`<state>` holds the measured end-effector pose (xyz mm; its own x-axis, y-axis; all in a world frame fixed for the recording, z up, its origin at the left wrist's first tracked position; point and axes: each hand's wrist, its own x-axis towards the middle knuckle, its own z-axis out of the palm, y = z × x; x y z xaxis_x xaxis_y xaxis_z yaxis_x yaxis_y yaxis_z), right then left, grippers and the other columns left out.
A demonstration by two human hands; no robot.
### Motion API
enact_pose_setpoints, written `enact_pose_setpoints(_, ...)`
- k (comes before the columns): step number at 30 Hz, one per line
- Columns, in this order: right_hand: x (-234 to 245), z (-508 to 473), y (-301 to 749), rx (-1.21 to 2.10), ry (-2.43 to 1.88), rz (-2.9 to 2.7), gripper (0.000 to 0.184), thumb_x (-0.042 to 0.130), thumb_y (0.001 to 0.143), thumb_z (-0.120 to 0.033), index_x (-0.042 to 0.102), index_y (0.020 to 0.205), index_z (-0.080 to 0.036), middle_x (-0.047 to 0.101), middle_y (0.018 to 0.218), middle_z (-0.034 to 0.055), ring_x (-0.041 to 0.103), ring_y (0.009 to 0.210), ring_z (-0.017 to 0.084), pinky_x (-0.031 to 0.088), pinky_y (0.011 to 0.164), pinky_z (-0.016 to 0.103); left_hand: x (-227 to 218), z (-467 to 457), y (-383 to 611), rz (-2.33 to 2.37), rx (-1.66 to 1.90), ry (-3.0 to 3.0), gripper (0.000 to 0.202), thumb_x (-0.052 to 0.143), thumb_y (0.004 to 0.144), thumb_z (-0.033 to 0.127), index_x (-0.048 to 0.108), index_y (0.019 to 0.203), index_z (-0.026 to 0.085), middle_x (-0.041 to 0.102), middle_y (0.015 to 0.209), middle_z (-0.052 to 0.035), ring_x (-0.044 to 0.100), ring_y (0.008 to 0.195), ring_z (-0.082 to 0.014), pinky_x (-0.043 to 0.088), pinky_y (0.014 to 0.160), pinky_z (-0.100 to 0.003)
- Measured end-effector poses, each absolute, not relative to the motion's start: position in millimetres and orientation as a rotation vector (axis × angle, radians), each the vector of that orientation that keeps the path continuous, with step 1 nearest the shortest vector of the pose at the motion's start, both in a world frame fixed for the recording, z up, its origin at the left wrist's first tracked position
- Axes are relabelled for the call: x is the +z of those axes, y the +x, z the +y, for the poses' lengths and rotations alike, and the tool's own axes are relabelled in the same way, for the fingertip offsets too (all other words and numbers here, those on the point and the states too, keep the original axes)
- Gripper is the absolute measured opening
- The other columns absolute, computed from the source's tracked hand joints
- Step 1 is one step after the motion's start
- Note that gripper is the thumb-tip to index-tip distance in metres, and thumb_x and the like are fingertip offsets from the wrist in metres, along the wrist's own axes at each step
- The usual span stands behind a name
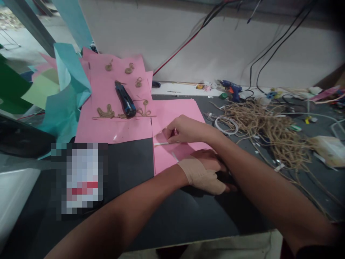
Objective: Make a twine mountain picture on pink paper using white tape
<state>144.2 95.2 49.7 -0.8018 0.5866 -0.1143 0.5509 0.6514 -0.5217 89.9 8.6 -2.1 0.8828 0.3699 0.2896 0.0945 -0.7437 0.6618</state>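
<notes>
My right hand (185,128) is over a sheet of pink paper (178,108), thumb and fingertips pinched at a thin piece of twine (159,145). A white streak runs along that twine on the paper. My left hand (203,171), wrapped in a beige bandage, rests palm down at the sheet's near right edge. Its thumb stands apart, while my right forearm crosses over it and partly hides its fingers. A short white strip (174,156) shows beside the left wrist. To the left, more pink paper (118,131) carries coiled twine shapes (106,111) and a black-and-blue box cutter (125,100).
A tangled heap of twine (269,129) and a white ring (226,125) lie to the right. At the back is a blue glue gun (233,90) near the wall. Teal paper (63,104) stands at left; a pixelated patch (83,176) covers something on the dark table (172,223).
</notes>
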Motion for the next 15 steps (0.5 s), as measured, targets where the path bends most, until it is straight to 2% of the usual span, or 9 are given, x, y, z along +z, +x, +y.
enact_pose_setpoints(5, 52, 99, 127, 0.795, -0.958, -2.821, 0.006, 0.069, 0.070, -0.013, 0.074, 0.071, -0.016, 0.067, 0.063, -0.0013, 0.054, 0.059, 0.010, 0.033, 0.058, 0.024, -6, 9, 92, 0.337, 0.529, 2.400, 0.029, 0.069, 0.081, 0.045, 0.077, 0.092, 0.019, 0.077, 0.102, -0.0061, 0.068, 0.100, -0.0250, 0.050, 0.093, -0.037)
enact_pose_setpoints(11, 46, 102, 115, 0.888, -0.792, -2.799, 0.007, 0.075, 0.074, -0.022, 0.075, 0.075, -0.015, 0.069, 0.066, -0.0004, 0.057, 0.061, 0.010, 0.036, 0.059, 0.023, -1, 7, 89, 0.338, 0.578, 2.382, 0.031, 0.070, 0.079, 0.041, 0.074, 0.103, 0.021, 0.072, 0.119, -0.0050, 0.062, 0.116, -0.0257, 0.046, 0.102, -0.035)
enact_pose_setpoints(15, 43, 100, 113, 0.912, -0.801, -2.752, 0.005, 0.077, 0.074, -0.022, 0.076, 0.075, -0.017, 0.070, 0.068, 0.0001, 0.058, 0.063, 0.011, 0.037, 0.060, 0.024, 3, 7, 88, 0.372, 0.486, 2.321, 0.028, 0.071, 0.078, 0.039, 0.074, 0.102, 0.024, 0.074, 0.116, -0.0035, 0.065, 0.108, -0.0252, 0.051, 0.096, -0.035)
